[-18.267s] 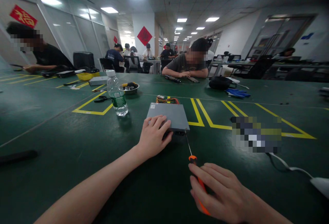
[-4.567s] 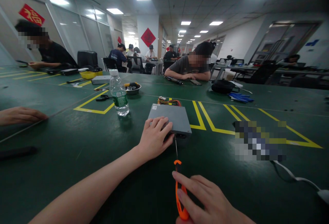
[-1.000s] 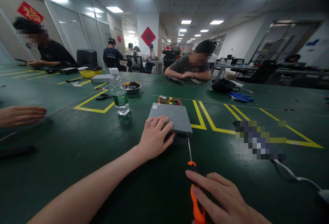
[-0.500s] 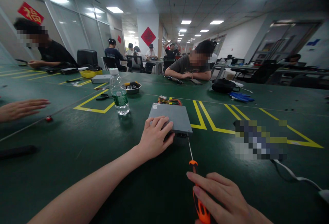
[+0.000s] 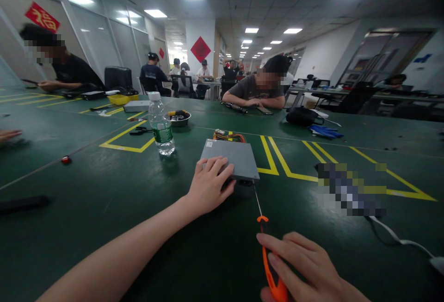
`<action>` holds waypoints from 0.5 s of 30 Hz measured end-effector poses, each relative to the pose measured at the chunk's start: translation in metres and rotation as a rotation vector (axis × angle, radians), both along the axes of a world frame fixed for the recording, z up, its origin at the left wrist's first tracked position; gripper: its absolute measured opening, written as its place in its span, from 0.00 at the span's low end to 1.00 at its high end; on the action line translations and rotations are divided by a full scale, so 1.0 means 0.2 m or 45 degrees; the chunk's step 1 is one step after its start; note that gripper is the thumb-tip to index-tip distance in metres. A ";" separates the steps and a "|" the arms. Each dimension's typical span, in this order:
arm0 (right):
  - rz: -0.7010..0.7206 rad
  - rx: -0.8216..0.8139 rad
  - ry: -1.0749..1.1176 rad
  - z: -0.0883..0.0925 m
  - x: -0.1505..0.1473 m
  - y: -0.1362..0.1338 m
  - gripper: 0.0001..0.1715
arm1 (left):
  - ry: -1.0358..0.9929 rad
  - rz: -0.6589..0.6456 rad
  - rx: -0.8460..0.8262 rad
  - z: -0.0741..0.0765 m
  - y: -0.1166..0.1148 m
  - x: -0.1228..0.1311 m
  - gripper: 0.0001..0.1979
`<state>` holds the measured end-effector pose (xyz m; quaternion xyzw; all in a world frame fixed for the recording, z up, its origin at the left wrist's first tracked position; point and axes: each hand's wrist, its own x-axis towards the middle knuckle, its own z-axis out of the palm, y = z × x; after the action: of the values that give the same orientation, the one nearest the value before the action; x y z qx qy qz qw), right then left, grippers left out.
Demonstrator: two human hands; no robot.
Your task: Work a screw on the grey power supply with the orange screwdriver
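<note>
A grey metal computer power supply lies flat on the green table, its bundle of coloured cables at the far side. My left hand grips its near left corner, fingers over the top and thumb down at the front face. In my right hand is a screwdriver with an orange and black handle, held between thumb and fingers. Its thin shaft points away from me, and the tip meets the front face near the right corner. Whether a screw sits under the tip is too small to see.
A water bottle stands left of the power supply, with a metal bowl behind it. Blue gloves and a blurred-out object with a white cable lie right. Another person's hand shows at the left edge.
My right hand has shifted slightly right, and the screwdriver's handle has turned and tilts more. My left hand and the power supply stay put. The other person's hand has drawn back left.
</note>
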<state>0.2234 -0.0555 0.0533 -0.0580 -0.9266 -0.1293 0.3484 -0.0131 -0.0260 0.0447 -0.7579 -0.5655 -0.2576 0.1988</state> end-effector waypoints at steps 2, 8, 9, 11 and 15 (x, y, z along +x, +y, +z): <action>0.016 -0.009 -0.003 -0.03 0.01 0.00 0.14 | -0.003 -0.001 0.000 0.00 0.00 0.00 0.15; -0.005 -0.022 -0.166 -0.06 0.03 0.02 0.18 | -0.002 0.001 0.002 0.00 0.00 0.00 0.15; 0.002 -0.017 -0.139 -0.06 0.03 0.02 0.17 | -0.002 0.002 0.001 0.00 0.00 0.00 0.15; 0.026 -0.010 -0.040 -0.05 0.02 0.01 0.14 | 0.000 0.000 -0.001 0.00 0.00 0.00 0.15; 0.004 -0.040 -0.018 -0.05 0.02 0.01 0.11 | 0.007 0.005 -0.012 0.01 0.00 0.00 0.15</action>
<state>0.2267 -0.0541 0.0441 -0.0613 -0.9309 -0.1148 0.3412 -0.0128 -0.0259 0.0457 -0.7585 -0.5675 -0.2524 0.1974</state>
